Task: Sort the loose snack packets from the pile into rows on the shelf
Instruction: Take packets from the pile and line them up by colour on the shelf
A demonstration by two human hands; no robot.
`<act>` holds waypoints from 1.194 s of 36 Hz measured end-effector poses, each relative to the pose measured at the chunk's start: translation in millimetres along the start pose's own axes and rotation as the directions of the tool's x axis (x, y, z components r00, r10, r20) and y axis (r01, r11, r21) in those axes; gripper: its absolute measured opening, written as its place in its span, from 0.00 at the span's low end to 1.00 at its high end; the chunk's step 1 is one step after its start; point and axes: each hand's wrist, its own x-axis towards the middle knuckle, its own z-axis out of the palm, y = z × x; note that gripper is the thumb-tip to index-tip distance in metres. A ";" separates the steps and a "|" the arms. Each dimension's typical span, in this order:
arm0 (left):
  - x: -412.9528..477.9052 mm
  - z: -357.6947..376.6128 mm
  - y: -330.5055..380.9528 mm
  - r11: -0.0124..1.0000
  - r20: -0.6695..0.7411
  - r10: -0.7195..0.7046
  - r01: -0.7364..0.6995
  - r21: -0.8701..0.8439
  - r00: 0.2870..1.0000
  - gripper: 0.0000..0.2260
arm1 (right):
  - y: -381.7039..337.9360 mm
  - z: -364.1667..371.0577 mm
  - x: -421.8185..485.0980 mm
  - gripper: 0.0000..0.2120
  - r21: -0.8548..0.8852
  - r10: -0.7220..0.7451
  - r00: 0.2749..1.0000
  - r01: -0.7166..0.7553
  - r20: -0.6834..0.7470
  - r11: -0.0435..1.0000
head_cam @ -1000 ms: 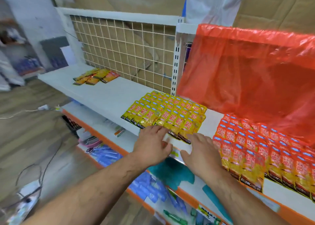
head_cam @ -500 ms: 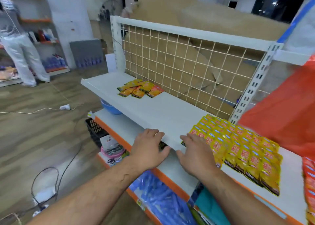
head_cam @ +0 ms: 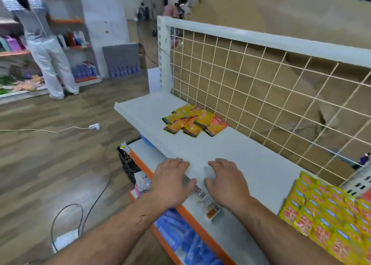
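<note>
Step in hand, as judged: reaching for the pile to take the next packets. Left hand and right hand side by side at the near edge of the shelf, close together but apart, fingers loosely bent, grasping nothing; hard to tell whether touching the shelf or just above it. Pile far and to the left on the same shelf, close to the wire grid, orange and yellow packets lying across each other in no order. Rows of yellow packets near and to the right, overlapped like tiles, well apart from the pile, with bare shelf between. To do it well: reach far and left with one hand, probably the left as the closer one, and pick from the top of the pile, not from below, so as not to scatter the others. Take only packets of one kind at a time, with two colours seemingly mixed there. Pinch at a packet's edge; likely thin, light and slippery. Carry over the bare shelf without dragging. Lay beside the last row, same side up, same overlap. Mind the far side: possible to push a packet through the grid. Mind also the label on the near edge, not to catch it with a wrist.
</note>
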 end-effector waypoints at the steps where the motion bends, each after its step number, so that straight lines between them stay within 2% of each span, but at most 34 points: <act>1: 10.6 2.1 -6.7 1.000 -0.014 -0.003 0.003 0.012 1.000 0.27 | -0.8 1.4 14.3 0.26 0.010 -0.008 1.000 0.008 -0.002 1.000; 9: 90.5 6.3 -51.8 0.996 -0.018 -0.079 0.080 0.048 0.997 0.24 | -11.4 -0.1 118.4 0.24 0.098 -0.037 0.999 0.038 -0.018 0.994; 15: 147.6 9.9 -79.8 0.989 0.087 -0.133 0.138 -0.056 0.987 0.21 | -8.8 0.4 173.5 0.13 0.126 0.056 0.995 -0.046 -0.084 0.991; 17: 165.7 14.1 -92.1 0.987 0.081 -0.136 0.142 -0.081 0.987 0.17 | -8.6 2.0 189.9 0.12 0.131 0.097 0.990 -0.083 -0.104 0.988; 21: 212.7 15.0 -115.3 0.982 0.179 -0.140 0.159 -0.098 0.974 0.15 | -11.5 4.2 222.4 0.13 0.143 0.207 0.969 -0.188 -0.138 0.972; 24: 245.4 14.7 -126.8 0.987 0.248 -0.125 0.146 -0.067 0.961 0.15 | -16.0 3.6 243.2 0.13 0.128 0.294 0.940 -0.274 -0.171 0.953; 28: 280.3 17.2 -144.3 0.994 0.349 -0.111 0.101 0.046 0.930 0.20 | -24.5 -3.2 263.9 0.18 0.117 0.427 0.892 -0.412 -0.150 0.903; 31: 301.5 20.5 -155.5 0.996 0.437 -0.093 0.079 0.050 0.895 0.18 | -29.7 -3.7 275.3 0.22 0.064 0.503 0.855 -0.499 -0.125 0.864; 38: 326.8 23.7 -167.1 0.999 0.511 -0.020 -0.006 0.049 0.859 0.11 | -31.6 2.8 291.3 0.26 0.151 0.655 0.753 -0.642 -0.059 0.751; 40: 331.0 22.7 -170.4 1.000 0.531 -0.004 -0.007 0.019 0.847 0.07 | -29.9 1.6 294.6 0.23 0.177 0.680 0.733 -0.667 -0.019 0.724; 43: 333.3 22.7 -175.2 1.000 0.553 0.022 -0.007 -0.031 0.833 0.11 | -30.9 -2.6 295.3 0.15 0.250 0.708 0.706 -0.690 0.028 0.679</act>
